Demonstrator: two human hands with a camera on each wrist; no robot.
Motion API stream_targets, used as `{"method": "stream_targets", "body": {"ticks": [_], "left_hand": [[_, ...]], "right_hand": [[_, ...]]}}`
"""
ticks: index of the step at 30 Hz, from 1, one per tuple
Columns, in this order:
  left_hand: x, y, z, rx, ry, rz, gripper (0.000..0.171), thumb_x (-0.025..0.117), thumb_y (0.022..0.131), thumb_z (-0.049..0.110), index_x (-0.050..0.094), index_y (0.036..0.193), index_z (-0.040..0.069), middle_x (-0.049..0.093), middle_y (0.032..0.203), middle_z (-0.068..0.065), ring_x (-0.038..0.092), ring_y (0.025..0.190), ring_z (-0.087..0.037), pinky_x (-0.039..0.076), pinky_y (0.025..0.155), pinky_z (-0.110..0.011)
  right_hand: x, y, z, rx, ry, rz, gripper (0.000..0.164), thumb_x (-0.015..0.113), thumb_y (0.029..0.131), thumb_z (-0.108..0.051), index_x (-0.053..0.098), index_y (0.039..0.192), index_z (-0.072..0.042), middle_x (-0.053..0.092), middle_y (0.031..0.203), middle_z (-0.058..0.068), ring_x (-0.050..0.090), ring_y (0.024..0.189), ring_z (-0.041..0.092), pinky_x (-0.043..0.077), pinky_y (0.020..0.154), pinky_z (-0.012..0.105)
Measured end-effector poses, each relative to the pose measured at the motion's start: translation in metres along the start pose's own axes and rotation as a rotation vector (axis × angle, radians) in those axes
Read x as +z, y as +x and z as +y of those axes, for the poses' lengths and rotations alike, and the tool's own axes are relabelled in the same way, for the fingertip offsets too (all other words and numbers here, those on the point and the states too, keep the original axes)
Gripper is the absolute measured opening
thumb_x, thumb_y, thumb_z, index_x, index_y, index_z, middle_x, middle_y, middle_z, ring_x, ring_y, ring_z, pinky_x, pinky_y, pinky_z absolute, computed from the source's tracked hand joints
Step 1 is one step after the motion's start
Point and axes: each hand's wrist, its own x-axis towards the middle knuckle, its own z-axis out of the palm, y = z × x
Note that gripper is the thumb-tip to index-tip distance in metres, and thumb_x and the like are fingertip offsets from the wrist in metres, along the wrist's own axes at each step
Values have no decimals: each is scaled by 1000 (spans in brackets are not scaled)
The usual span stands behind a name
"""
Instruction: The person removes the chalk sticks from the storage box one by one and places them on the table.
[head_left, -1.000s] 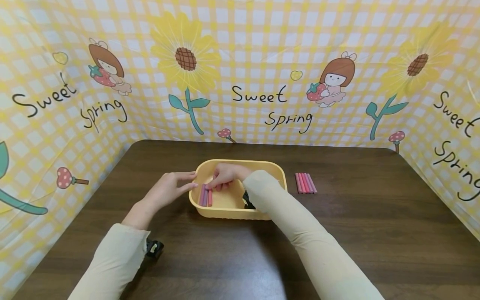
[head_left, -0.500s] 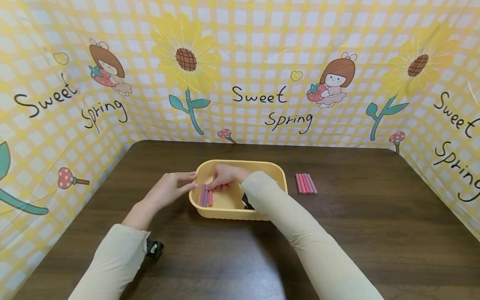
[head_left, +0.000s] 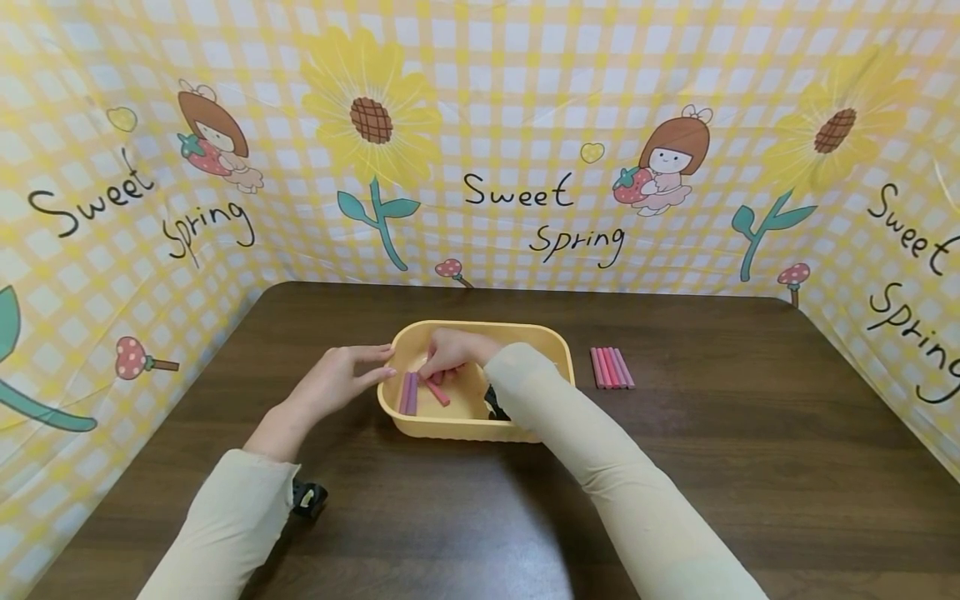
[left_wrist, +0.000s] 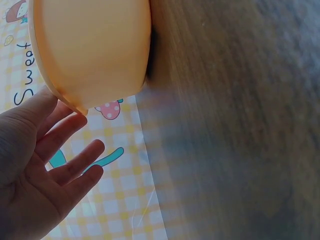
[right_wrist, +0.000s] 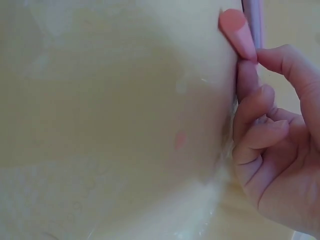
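A yellow plastic tub (head_left: 465, 427) stands on the table. My right hand (head_left: 448, 350) reaches into it and pinches a slim pink chalk-like stick (right_wrist: 237, 31) between thumb and index finger, the other fingers curled. In the head view that pink stick (head_left: 438, 392) slants over the tub floor, its far end covered by the fingers. Two purple sticks (head_left: 408, 393) lie side by side along the tub's left end. My left hand (head_left: 330, 379) holds the tub's left rim between thumb and index finger; its other fingers spread outside the wall (left_wrist: 100, 55).
Several pink and purple sticks (head_left: 612, 367) lie in a neat row on the dark wooden table (head_left: 712, 433), right of the tub. A yellow checked cloth (head_left: 510, 108) with printed flowers walls in the table at the back and sides.
The pink stick, upright beside the purple ones before, now slants away from them, its near end swung to the right. My right hand has shifted slightly right; the left hand keeps its place.
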Motion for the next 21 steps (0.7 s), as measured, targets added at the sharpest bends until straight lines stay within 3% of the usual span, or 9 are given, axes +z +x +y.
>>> {"method": "stream_targets", "body": {"ticks": [7, 14, 21], "left_hand": [[0, 0, 0, 4, 3, 3, 42, 63, 88, 24, 60, 123, 1, 58, 128, -18, 51, 123, -38, 39, 104, -53], [1, 1, -3, 9, -4, 8, 41, 63, 89, 24, 60, 123, 1, 58, 128, -17, 52, 122, -37, 40, 104, -52], [1, 0, -2, 17, -11, 8, 42, 63, 89, 25, 60, 122, 0, 58, 127, -18, 52, 122, -38, 40, 104, -52]], "right_hand": [[-6, -7, 0, -41, 5, -43, 29, 59, 86, -20, 63, 59, -9, 53, 49, -5, 38, 41, 3, 28, 40, 15], [-16, -16, 2, -56, -2, -58, 30, 56, 92, -27, 61, 67, -12, 50, 54, -6, 38, 46, 4, 30, 44, 16], [-22, -27, 2, -41, 31, -68, 25, 55, 92, -29, 66, 78, -12, 60, 64, -4, 46, 55, 4, 33, 48, 16]]}}
